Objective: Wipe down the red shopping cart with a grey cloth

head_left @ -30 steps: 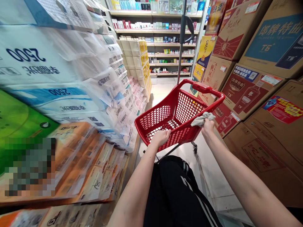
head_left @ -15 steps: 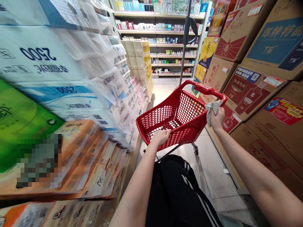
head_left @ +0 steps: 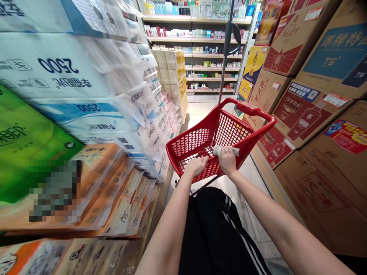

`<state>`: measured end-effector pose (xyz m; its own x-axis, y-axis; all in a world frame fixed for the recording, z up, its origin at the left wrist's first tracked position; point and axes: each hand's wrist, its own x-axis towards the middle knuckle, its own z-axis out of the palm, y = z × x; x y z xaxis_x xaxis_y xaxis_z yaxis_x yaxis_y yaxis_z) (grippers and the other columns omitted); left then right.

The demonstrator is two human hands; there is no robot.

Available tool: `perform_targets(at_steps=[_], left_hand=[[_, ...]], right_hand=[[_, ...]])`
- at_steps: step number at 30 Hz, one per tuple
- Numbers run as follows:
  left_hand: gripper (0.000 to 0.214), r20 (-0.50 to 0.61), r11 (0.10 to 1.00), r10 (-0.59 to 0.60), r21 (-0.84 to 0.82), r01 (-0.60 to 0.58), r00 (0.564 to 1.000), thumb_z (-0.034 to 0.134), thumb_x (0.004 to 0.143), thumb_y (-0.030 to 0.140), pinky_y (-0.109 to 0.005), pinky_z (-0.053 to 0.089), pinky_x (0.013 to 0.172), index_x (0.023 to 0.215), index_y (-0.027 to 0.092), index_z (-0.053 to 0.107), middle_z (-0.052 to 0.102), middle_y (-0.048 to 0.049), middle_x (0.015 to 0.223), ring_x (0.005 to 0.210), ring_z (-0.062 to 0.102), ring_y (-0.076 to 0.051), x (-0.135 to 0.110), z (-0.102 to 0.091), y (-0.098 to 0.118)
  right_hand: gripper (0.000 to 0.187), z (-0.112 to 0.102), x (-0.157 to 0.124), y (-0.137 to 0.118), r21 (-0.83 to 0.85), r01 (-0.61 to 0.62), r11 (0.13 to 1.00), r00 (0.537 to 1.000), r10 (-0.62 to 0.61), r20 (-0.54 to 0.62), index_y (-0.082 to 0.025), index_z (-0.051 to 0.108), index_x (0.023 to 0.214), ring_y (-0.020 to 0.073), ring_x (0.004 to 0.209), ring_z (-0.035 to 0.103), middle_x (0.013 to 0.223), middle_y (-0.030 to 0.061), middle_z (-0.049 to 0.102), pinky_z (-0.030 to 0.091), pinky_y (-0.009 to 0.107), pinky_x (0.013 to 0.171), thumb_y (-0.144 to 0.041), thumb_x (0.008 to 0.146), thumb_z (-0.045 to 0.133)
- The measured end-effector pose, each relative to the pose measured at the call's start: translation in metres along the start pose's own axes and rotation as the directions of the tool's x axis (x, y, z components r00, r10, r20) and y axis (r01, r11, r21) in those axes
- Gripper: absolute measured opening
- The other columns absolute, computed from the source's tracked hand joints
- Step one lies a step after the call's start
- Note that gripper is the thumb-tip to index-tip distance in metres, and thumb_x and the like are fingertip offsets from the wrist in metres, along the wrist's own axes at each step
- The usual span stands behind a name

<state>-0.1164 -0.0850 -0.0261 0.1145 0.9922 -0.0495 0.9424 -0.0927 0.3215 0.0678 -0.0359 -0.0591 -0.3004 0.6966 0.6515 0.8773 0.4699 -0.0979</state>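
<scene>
A red plastic shopping cart [head_left: 200, 139] with mesh walls stands in the aisle just ahead of me, nothing visible inside it. My left hand [head_left: 195, 165] grips the near rim of the basket, fingers curled over it. My right hand [head_left: 228, 160] is right beside it on the same near rim, closed on a pale grey cloth [head_left: 219, 150] that it presses against the rim. The cart's red handle [head_left: 252, 109] is on the far side.
Stacked tissue packs [head_left: 86, 114] wall the left side. Brown cardboard cartons [head_left: 312, 114] are piled on the right. A pole with a black handle [head_left: 229, 42] rises behind the cart. Stocked shelves [head_left: 200, 49] close the aisle's far end.
My right hand carried the cloth from the right rim up to the far right corner by the handle, then back to the near rim beside my left hand. The left hand stayed put.
</scene>
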Motion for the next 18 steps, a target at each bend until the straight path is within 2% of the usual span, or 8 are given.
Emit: perform_targets(at_steps=[2,3,4,6,8,12,15,18], left_hand=[[0.076,0.0,1.0,-0.013,0.0,0.013,1.0,0.0,0.088,0.059,-0.035,0.043,0.082,0.104,0.021,0.064,0.067,-0.0094,0.107,0.099,0.061,-0.027,-0.001,-0.001,0.0],[0.075,0.004,1.0,-0.018,0.002,0.018,1.0,0.001,0.089,0.058,-0.035,0.043,0.082,0.104,0.021,0.064,0.067,-0.0093,0.108,0.099,0.061,-0.026,-0.001,-0.001,0.0],[0.074,0.006,1.0,-0.018,0.004,0.018,1.0,0.001,0.089,0.057,-0.034,0.043,0.082,0.103,0.021,0.064,0.067,-0.0092,0.107,0.099,0.061,-0.026,-0.001,-0.001,0.0],[0.072,0.009,1.0,-0.005,0.006,0.005,1.0,0.002,0.09,0.055,-0.033,0.043,0.082,0.1,0.021,0.065,0.067,-0.009,0.106,0.099,0.061,-0.025,-0.002,-0.002,0.0],[0.071,0.01,1.0,0.012,0.004,-0.012,1.0,0.003,0.091,0.054,-0.033,0.043,0.082,0.098,0.021,0.065,0.068,-0.0085,0.105,0.097,0.062,-0.024,-0.002,-0.002,0.0],[0.07,-0.001,0.999,0.033,0.007,-0.033,0.999,0.004,0.091,0.054,-0.033,0.043,0.08,0.097,0.022,0.065,0.068,-0.0082,0.103,0.094,0.062,-0.024,-0.001,-0.001,-0.002],[0.071,-0.005,0.999,0.047,0.014,-0.047,0.999,0.003,0.09,0.054,-0.033,0.043,0.078,0.095,0.022,0.065,0.068,-0.0081,0.101,0.092,0.062,-0.025,0.001,0.0,-0.004],[0.071,-0.007,0.999,0.048,0.021,-0.048,0.999,0.002,0.09,0.054,-0.033,0.043,0.077,0.094,0.022,0.065,0.068,-0.0078,0.101,0.092,0.062,-0.025,0.003,0.001,-0.005]], right_hand=[[0.036,0.002,-0.006,-0.008,0.025,0.075,0.997,0.996,-0.076,0.042,-0.01,0.053,0.118,0.0317,0.107,0.044,0.111,0.0189,0.057,0.032,0.046,0.094,-0.019,0.088,0.036],[0.037,0.0,-0.007,-0.004,0.031,0.142,0.989,0.986,-0.144,0.078,-0.011,0.052,0.121,0.0308,0.11,0.043,0.115,0.018,0.056,0.032,0.045,0.094,-0.017,0.088,0.035],[0.038,-0.003,-0.005,0.005,0.031,0.221,0.975,0.967,-0.223,0.121,-0.012,0.051,0.122,0.0297,0.111,0.043,0.119,0.0169,0.055,0.032,0.043,0.094,-0.015,0.088,0.034],[0.039,-0.014,0.002,0.034,0.019,0.384,0.923,0.899,-0.378,0.223,-0.014,0.05,0.124,0.0274,0.112,0.043,0.125,0.0139,0.053,0.033,0.04,0.092,-0.014,0.089,0.034],[0.038,-0.029,0.015,0.071,-0.066,0.419,0.906,0.878,-0.386,0.282,-0.014,0.05,0.123,0.0279,0.107,0.046,0.123,0.0146,0.055,0.034,0.041,0.087,-0.014,0.088,0.037],[0.033,-0.059,0.044,0.139,-0.158,0.399,0.903,0.89,-0.34,0.303,-0.013,0.053,0.117,0.0269,0.102,0.048,0.11,0.0154,0.059,0.03,0.043,0.09,-0.016,0.088,0.037],[0.029,-0.07,0.061,0.167,-0.11,0.412,0.905,0.876,-0.36,0.321,-0.013,0.055,0.11,0.0259,0.099,0.05,0.104,0.0136,0.061,0.027,0.044,0.095,-0.025,0.086,0.045],[0.031,-0.067,0.071,0.177,-0.105,0.407,0.907,0.871,-0.351,0.343,-0.014,0.055,0.105,0.0249,0.095,0.053,0.098,0.0115,0.061,0.028,0.044,0.097,-0.031,0.08,0.054]])
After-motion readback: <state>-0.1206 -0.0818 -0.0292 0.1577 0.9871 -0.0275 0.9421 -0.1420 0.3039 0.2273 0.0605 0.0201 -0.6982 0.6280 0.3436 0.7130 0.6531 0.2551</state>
